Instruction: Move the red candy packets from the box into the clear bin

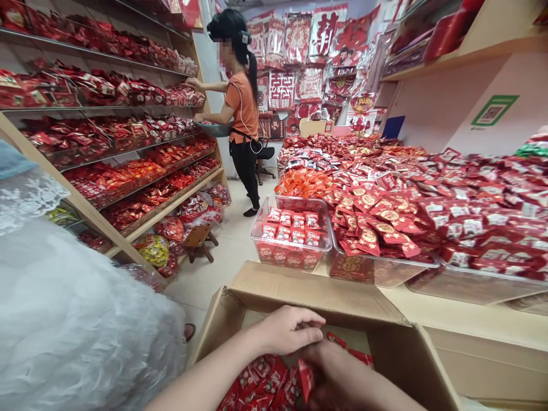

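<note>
A cardboard box (387,357) stands open in front of me, with many small red candy packets (265,379) lying inside. My left hand (291,331) hangs over the middle of the box, fingers loosely bent with a gap above the thumb; nothing shows in it. Lower and to the right, my right hand (338,365) reaches down into the box, blurred, and its fingers are mostly hidden. One red packet (305,378) stands upright beside that hand; I cannot tell whether the fingers grip it.
Beyond the box, a transparent bin (291,260) holds upright rows of red packets, beside heaped bins (385,271) on the counter. Shelves (128,225) of packets line the left. A person in orange (246,108) stands there with a basin. White lace fabric (85,319) fills the near left.
</note>
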### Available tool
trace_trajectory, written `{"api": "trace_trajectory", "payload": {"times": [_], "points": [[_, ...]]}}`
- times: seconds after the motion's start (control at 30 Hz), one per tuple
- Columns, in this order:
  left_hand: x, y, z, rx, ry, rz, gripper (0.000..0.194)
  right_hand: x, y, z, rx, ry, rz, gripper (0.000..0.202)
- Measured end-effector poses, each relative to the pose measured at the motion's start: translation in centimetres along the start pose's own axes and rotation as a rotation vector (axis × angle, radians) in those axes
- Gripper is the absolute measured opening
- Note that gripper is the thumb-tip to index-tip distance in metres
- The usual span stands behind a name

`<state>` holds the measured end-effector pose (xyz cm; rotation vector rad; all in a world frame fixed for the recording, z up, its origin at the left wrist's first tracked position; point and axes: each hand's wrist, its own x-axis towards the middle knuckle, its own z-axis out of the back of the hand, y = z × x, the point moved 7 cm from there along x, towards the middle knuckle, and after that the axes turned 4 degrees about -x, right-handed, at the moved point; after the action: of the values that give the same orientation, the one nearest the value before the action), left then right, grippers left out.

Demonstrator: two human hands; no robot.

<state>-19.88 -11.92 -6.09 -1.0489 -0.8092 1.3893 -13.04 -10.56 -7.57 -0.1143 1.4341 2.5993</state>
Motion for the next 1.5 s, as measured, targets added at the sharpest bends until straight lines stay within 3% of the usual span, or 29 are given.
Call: {"api": "trace_trajectory", "payload": {"times": [0.1, 0.17, 0.23, 0.37, 0.5, 0.63, 0.73, 0.83, 0.9, 1.0, 1.1, 1.23, 1.33, 1.5], "points": [[-0.4, -1.9, 0.2, -0.482, 0.074, -0.026, 0.064, -0.6, 1.2, 3.9, 0.27, -0.18, 0.015, 0.024], [-0.2, -3.5, 0.4, -0.669, 0.082, -0.079, 0.079, -1.0, 1.4, 6.1, 0.428, -0.306, -0.004, 0.022], [0.5, -4.9, 1.2, -0.716, 0.003, -0.12, 0.073, -0.8, 1.5, 7.8, 0.493, -0.401, -0.014, 0.028], [2.2, -6.4, 3.5, -0.661, -0.171, -0.185, 0.041, 0.7, 1.5, 10.1, 0.51, -0.495, 0.007, 0.03], [3.2, -5.2, 4.0, -0.727, -0.208, -0.142, 0.038, 1.4, 0.5, 10.5, 0.556, -0.557, 0.011, 0.029], [3.4, -3.1, 3.0, -0.798, -0.242, -0.05, 0.04, 1.0, -1.0, 9.8, 0.599, -0.604, -0.061, 0.03], [3.2, -2.8, 2.5, -0.807, -0.229, -0.024, 0.039, 0.8, -1.6, 9.5, 0.593, -0.573, -0.076, 0.029], [2.7, -3.3, 2.8, -0.732, -0.249, -0.03, 0.039, 0.0, -1.7, 10.8, 0.405, -0.69, -0.051, 0.026], [2.3, -4.2, 3.2, -0.572, -0.27, -0.081, 0.035, -0.7, -0.8, 11.9, 0.201, -0.794, 0.05, 0.028], [1.9, -4.8, 3.4, -0.442, -0.305, -0.123, 0.034, -0.9, 0.6, 12.1, 0.036, -0.755, 0.188, 0.015], [1.9, -3.3, 3.6, -0.594, -0.409, -0.042, 0.042, -1.2, 0.8, 12.1, 0.09, -0.772, 0.179, 0.01], [1.9, -1.6, 4.3, -0.71, -0.556, 0.009, 0.026, -1.6, 0.0, 12.3, 0.274, -0.861, 0.058, 0.012], [1.6, -1.8, 5.0, -0.657, -0.623, -0.021, 0.018, -1.6, -0.3, 12.2, 0.341, -0.861, 0.022, 0.014], [0.9, -3.3, 5.8, -0.506, -0.672, -0.154, 0.011, -1.8, -0.1, 12.1, 0.345, -0.873, 0.094, 0.014]]}}
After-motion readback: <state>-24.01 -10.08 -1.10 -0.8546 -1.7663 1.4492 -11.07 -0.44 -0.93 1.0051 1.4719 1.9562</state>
